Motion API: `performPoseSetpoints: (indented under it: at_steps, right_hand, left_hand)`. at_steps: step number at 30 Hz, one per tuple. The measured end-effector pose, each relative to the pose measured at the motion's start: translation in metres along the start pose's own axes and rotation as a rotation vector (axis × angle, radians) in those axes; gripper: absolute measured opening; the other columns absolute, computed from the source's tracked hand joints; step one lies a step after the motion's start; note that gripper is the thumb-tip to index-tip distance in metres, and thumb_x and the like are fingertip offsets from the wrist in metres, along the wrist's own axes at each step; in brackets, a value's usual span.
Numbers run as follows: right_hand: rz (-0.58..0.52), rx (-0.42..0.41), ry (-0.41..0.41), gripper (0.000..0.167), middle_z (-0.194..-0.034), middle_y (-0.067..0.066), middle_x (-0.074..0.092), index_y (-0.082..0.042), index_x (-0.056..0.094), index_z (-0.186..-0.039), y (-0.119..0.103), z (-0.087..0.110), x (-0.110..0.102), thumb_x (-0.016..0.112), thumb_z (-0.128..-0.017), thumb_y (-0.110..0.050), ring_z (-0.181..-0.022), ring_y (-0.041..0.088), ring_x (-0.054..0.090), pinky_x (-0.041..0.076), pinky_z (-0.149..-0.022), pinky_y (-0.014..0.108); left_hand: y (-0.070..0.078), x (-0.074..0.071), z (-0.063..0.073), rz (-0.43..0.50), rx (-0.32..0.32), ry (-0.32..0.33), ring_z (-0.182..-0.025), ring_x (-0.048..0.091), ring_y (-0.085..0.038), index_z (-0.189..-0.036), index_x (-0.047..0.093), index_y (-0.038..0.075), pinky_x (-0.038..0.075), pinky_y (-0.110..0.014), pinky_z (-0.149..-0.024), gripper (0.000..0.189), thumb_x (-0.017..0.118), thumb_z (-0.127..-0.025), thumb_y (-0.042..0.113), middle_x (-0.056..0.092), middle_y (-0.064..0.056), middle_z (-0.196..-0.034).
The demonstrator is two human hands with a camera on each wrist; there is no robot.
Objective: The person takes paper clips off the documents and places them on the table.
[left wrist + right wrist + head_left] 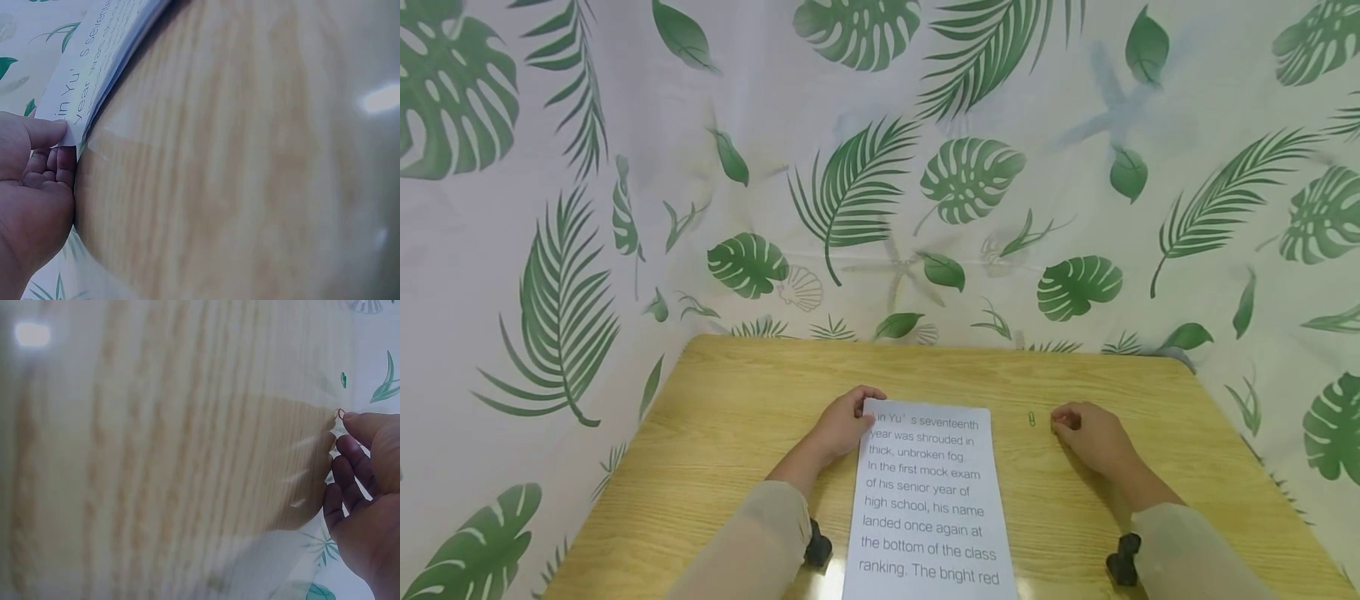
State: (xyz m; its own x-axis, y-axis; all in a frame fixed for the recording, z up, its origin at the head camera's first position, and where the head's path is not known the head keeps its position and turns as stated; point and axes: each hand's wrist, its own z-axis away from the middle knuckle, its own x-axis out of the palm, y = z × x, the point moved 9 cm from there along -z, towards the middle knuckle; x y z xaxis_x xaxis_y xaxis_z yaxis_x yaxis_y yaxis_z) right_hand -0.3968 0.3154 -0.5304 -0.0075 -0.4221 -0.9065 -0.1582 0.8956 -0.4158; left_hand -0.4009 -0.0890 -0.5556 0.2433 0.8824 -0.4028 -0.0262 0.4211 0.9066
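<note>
Printed sheets of paper [925, 492] lie on the wooden table in front of me, with large black text on top. My left hand [841, 427] pinches their upper left corner, thumb on the printed face. The left wrist view shows layered edges along the paper [103, 69]. To the right of the sheets, my right hand [1096, 440] is low over the table. A small reddish wire loop, seemingly a paper clip [341, 413], sticks out at its thumb tip; the index finger is mostly hidden. A green paper clip [1032, 419] lies between the sheets and my right hand.
The wooden table [737, 400] extends to both sides of the paper. A white cloth with green leaf prints [880, 200] hangs behind its back edge and along the sides. Each wrist carries a black camera mount [1123, 560].
</note>
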Motion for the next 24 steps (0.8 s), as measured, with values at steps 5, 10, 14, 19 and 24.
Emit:
performPoseSetpoints:
  at_steps: [5,10,14,19,24]
  right_hand:
    - [-0.001,0.002,-0.007,0.022,-0.102,0.013,0.077,-0.002,0.075,-0.119,0.001,-0.001,-0.001,0.07,-0.105,-0.018,-0.099,0.034,0.072,0.058,-0.088,0.057]
    - [-0.045,0.05,-0.025,0.031,-0.118,0.025,0.076,-0.001,0.071,-0.13,0.005,0.001,-0.005,0.059,-0.111,-0.022,-0.107,0.042,0.072,0.06,-0.088,0.057]
    - [-0.095,0.084,-0.014,0.033,-0.122,0.028,0.073,-0.002,0.069,-0.134,0.009,0.005,-0.011,0.054,-0.113,-0.022,-0.103,0.039,0.071,0.059,-0.08,0.051]
    - [-0.142,0.088,0.003,0.032,-0.118,0.025,0.073,-0.002,0.069,-0.135,0.004,0.009,-0.018,0.051,-0.113,-0.018,-0.085,0.025,0.064,0.052,-0.068,0.037]
    - [-0.204,0.1,0.009,0.035,-0.114,0.025,0.072,-0.001,0.066,-0.138,0.0,0.014,-0.028,0.049,-0.114,-0.02,-0.066,0.018,0.054,0.046,-0.054,0.032]
  left_hand:
    - [0.001,0.0,0.0,-0.002,-0.002,0.001,-0.11,0.061,-0.023,-0.137,0.067,0.024,0.047,-0.041,-0.102,0.036,0.058,-0.109,0.003,0.067,-0.009,-0.128]
    - [0.001,0.001,0.0,0.003,-0.004,0.003,-0.108,0.061,-0.023,-0.137,0.067,0.024,0.048,-0.039,-0.098,0.037,0.058,-0.108,0.003,0.067,-0.008,-0.127]
    - [0.0,0.004,-0.003,0.002,-0.006,-0.001,-0.105,0.061,-0.022,-0.138,0.066,0.025,0.048,-0.036,-0.093,0.037,0.058,-0.109,0.003,0.066,-0.008,-0.122]
    - [-0.001,0.003,-0.003,-0.012,-0.007,-0.001,-0.102,0.06,-0.022,-0.138,0.066,0.025,0.049,-0.033,-0.088,0.037,0.059,-0.108,0.004,0.065,-0.008,-0.118]
    - [0.001,-0.003,-0.004,-0.051,-0.014,0.026,-0.107,0.059,-0.024,-0.136,0.068,0.026,0.049,-0.037,-0.092,0.036,0.063,-0.106,0.007,0.065,-0.01,-0.125]
